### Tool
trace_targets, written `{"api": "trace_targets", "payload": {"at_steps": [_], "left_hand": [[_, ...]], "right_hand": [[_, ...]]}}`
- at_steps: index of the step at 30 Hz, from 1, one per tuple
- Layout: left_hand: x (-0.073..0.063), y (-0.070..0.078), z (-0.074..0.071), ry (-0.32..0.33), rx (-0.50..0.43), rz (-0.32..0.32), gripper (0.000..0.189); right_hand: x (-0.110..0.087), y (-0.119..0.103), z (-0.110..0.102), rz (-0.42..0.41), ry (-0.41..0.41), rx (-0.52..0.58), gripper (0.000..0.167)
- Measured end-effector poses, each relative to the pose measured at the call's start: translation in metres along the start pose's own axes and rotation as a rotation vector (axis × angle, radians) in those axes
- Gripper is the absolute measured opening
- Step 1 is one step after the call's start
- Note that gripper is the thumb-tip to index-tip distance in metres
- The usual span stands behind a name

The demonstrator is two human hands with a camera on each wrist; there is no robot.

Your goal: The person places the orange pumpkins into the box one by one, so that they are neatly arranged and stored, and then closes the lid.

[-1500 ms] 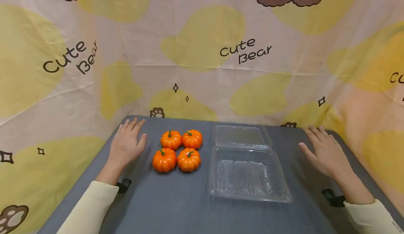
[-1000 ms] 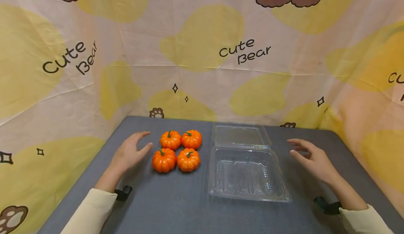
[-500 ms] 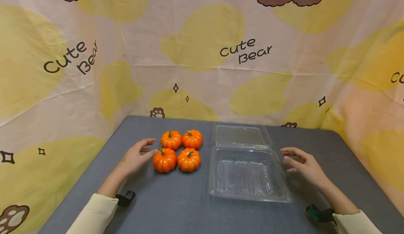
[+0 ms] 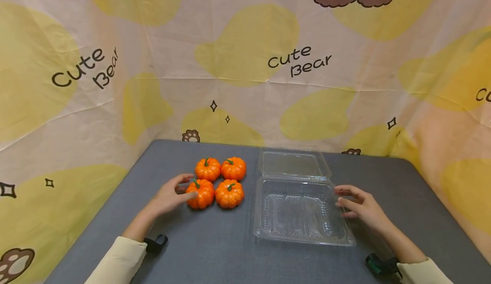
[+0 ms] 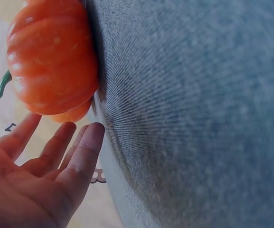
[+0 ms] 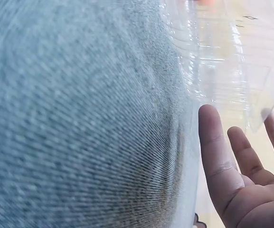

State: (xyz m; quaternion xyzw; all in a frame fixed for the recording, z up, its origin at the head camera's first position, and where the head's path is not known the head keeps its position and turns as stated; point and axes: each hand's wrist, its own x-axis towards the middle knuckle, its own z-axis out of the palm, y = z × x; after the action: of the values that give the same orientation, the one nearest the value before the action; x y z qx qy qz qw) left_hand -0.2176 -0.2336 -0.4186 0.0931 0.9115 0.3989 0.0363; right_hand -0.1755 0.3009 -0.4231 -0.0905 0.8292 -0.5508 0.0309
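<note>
Several small orange pumpkins with green stems stand in a tight cluster on the table. My left hand [image 4: 170, 196] is at the left side of the front left pumpkin [image 4: 204, 198], its thumb overlapping that pumpkin in the head view. The left wrist view shows loosely spread fingers [image 5: 87, 147] close to a pumpkin [image 5: 53, 59], not wrapped round it. A clear plastic clamshell container [image 4: 303, 238] lies unfolded, its lid [image 4: 293, 164] toward the back. Beside its right rim is my right hand [image 4: 362, 207], with relaxed fingers [image 6: 212, 135] right by the clear wall [image 6: 222, 71].
The other pumpkins are a front right one [image 4: 229, 194], a back left one [image 4: 208, 171] and a back right one [image 4: 233, 170]. A grey cloth covers the table [image 4: 215, 250]. Behind it hangs a printed curtain [image 4: 238, 62].
Both hands have come inward and nearer the front edge, the left to the front left pumpkin, the right to the container's right rim. Pumpkins and container have stayed in place.
</note>
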Motion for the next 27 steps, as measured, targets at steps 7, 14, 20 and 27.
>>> {"api": "trace_targets", "payload": {"at_steps": [7,14,20,27], "left_hand": [[0.0027,-0.0043,0.0054,-0.011,-0.009,-0.017,0.066],[0.0036,-0.0042,0.0089,-0.023,-0.025,0.006,0.068],[0.0027,-0.0009,0.01,-0.033,-0.027,-0.001,0.068],[0.0025,0.001,0.0105,-0.027,-0.016,-0.009,0.067]], "right_hand": [[-0.0008,0.0034,0.0034,0.067,-0.004,0.063,0.043],[-0.0025,0.0047,0.0067,0.064,-0.007,0.102,0.044],[-0.002,0.0049,0.0074,0.05,-0.01,0.129,0.043],[-0.0017,0.0047,0.0085,0.033,-0.024,0.158,0.041]]}}
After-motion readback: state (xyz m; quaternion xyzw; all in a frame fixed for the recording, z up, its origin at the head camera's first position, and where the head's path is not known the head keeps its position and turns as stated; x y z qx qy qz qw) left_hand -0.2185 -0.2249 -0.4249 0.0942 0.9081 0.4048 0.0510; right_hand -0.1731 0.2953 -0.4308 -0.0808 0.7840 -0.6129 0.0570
